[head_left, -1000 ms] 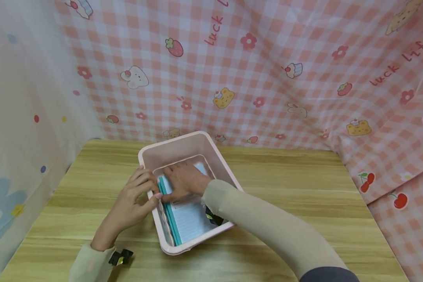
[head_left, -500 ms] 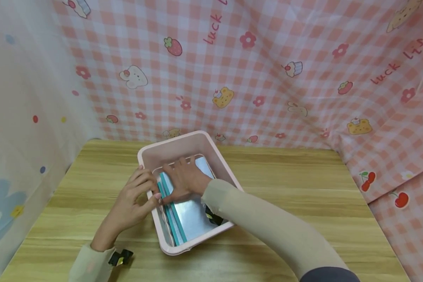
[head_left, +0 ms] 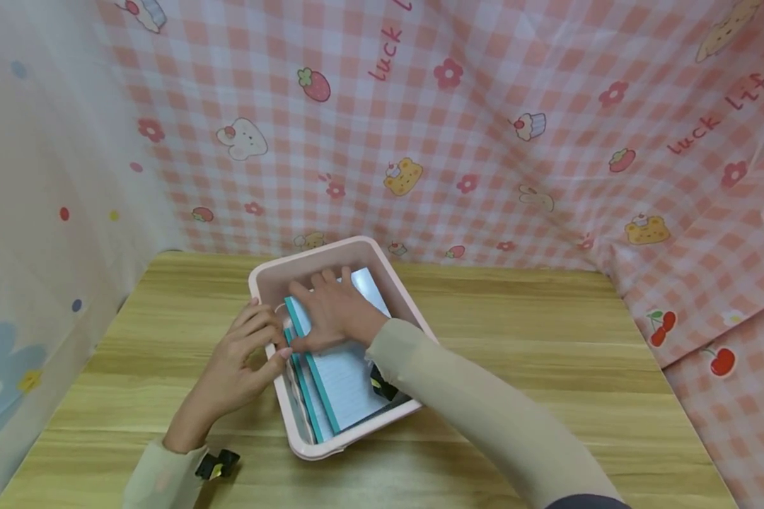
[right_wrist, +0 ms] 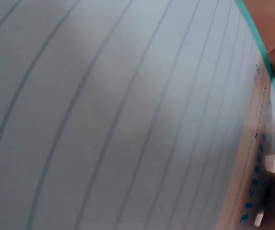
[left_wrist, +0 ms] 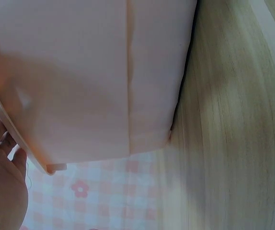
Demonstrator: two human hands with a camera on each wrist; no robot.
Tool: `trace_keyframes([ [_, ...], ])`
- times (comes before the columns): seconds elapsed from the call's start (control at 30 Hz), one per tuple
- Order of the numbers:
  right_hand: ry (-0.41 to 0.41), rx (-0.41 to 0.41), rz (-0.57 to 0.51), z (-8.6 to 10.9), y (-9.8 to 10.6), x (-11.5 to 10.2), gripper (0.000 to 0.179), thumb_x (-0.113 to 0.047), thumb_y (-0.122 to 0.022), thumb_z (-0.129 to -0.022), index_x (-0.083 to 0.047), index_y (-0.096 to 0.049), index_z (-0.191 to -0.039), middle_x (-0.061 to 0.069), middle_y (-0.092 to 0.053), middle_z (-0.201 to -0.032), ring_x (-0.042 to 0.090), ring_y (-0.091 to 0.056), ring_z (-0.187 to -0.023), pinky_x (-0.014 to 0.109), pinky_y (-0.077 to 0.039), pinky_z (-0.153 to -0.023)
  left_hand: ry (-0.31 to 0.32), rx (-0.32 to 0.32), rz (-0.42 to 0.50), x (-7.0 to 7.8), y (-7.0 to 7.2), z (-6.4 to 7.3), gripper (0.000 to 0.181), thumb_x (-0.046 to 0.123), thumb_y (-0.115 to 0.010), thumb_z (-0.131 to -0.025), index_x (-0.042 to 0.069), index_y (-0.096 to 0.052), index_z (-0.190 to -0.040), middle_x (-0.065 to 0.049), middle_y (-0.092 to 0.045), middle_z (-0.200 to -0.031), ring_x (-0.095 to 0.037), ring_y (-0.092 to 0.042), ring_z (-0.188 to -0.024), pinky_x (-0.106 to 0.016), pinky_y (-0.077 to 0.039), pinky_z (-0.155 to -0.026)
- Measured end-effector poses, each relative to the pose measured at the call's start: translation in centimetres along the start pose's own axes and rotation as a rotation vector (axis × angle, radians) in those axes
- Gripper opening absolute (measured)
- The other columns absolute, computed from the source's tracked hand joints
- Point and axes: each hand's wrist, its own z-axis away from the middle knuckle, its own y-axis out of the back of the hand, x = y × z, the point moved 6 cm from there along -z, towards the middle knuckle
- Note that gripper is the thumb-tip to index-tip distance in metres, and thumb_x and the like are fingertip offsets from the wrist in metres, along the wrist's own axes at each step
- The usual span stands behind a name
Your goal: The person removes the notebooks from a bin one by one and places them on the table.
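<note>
In the head view, a pale pink plastic bin [head_left: 315, 256] stands on the table, turned at an angle. My left hand [head_left: 245, 357] grips its left rim, fingers over the edge; the left wrist view shows the bin's outer wall [left_wrist: 75, 96]. Inside, my right hand [head_left: 334, 311] spreads over a lined, pale blue notebook [head_left: 350, 385] with a teal spine, thumb at the spine and fingers at the far edge. A second teal-spined notebook [head_left: 310, 406] lies beneath it, mostly covered. Close up in the right wrist view, the upper notebook's ruled cover [right_wrist: 128, 115] shows a printed band.
The wood-grain table [head_left: 535, 339] extends around the bin. A pink checked cloth [head_left: 484, 141] hangs behind it, and a white printed curtain [head_left: 57, 177] hangs at the left. Black devices [head_left: 218, 464] are strapped to both wrists.
The upper notebook has risen off the lower one and shifted right and away, with my right hand holding it. The left hand stays on the rim, and the bin has not moved.
</note>
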Motion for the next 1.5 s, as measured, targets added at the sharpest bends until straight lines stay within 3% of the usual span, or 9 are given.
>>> trace_keyframes([
  [0.43, 0.004, 0.137, -0.098, 0.7, 2.9, 0.7, 0.076, -0.071, -0.061, -0.082, -0.027, -0.042, -0.141, 0.004, -0.049, -0.14, 0.025, -0.044, -0.126, 0.051, -0.032, -0.099, -0.048, 0.011, -0.009, 0.3, 0.0, -0.2, 0.015, 0.008, -0.065, -0.087, 0.021, -0.062, -0.083, 0.006, -0.059, -0.097, -0.02, -0.051, -0.113, -0.051, -0.02, -0.131],
  [0.63, -0.031, 0.161, -0.106, 0.9, 4.1, 1.4, 0.091, -0.075, -0.059, -0.081, -0.026, -0.034, -0.153, 0.006, -0.047, -0.149, 0.028, -0.041, -0.139, 0.058, -0.032, -0.11, -0.041, 0.01, 0.002, 0.3, 0.0, -0.2, 0.016, 0.007, -0.066, -0.086, 0.022, -0.061, -0.082, 0.006, -0.057, -0.095, -0.02, -0.051, -0.111, -0.054, -0.02, -0.13],
  [0.73, -0.043, 0.189, -0.109, 1.2, 5.0, 1.7, 0.093, -0.074, -0.059, -0.08, -0.025, -0.034, -0.155, 0.007, -0.047, -0.15, 0.028, -0.04, -0.14, 0.058, -0.034, -0.109, -0.025, -0.003, 0.004, 0.2, 0.0, -0.2, 0.017, 0.006, -0.066, -0.086, 0.022, -0.062, -0.082, 0.006, -0.057, -0.095, -0.02, -0.051, -0.112, -0.054, -0.02, -0.13],
  [0.9, -0.055, 0.266, -0.129, 2.0, 6.9, 2.2, 0.09, -0.071, -0.062, -0.08, -0.025, -0.037, -0.153, 0.006, -0.05, -0.146, 0.026, -0.047, -0.131, 0.056, -0.034, -0.104, -0.01, -0.016, 0.006, 0.0, -0.1, -0.2, 0.017, 0.006, -0.067, -0.086, 0.022, -0.061, -0.082, 0.006, -0.057, -0.094, -0.018, -0.05, -0.111, -0.055, -0.019, -0.13],
  [1.07, -0.069, 0.344, -0.156, 3.1, 9.6, 2.6, 0.079, -0.068, -0.063, -0.079, -0.025, -0.043, -0.142, 0.002, -0.055, -0.122, 0.02, -0.051, -0.11, 0.052, -0.034, -0.097, -0.041, 0.008, 0.007, 0.3, 0.0, -0.4, 0.015, 0.006, -0.066, -0.085, 0.02, -0.062, -0.082, 0.004, -0.058, -0.094, -0.02, -0.05, -0.109, -0.057, -0.019, -0.13],
  [1.3, -0.076, 0.438, -0.169, 4.8, 12.9, 3.7, 0.08, -0.065, -0.064, -0.077, -0.023, -0.043, -0.142, 0.005, -0.054, -0.129, 0.028, -0.048, -0.122, 0.057, -0.034, -0.1, -0.03, -0.003, 0.013, 0.3, -0.1, -0.5, 0.016, 0.006, -0.066, -0.085, 0.021, -0.061, -0.081, 0.004, -0.058, -0.096, -0.021, -0.05, -0.11, -0.058, -0.018, -0.13],
  [1.5, -0.093, 0.492, -0.165, 6.0, 15.0, 4.8, 0.082, -0.064, -0.064, -0.076, -0.021, -0.043, -0.142, 0.006, -0.055, -0.13, 0.028, -0.047, -0.119, 0.058, -0.035, -0.099, -0.011, -0.001, 0.011, 0.1, -0.1, -0.1, 0.017, 0.007, -0.066, -0.084, 0.022, -0.059, -0.079, 0.005, -0.058, -0.095, -0.022, -0.051, -0.114, -0.06, -0.018, -0.129],
])
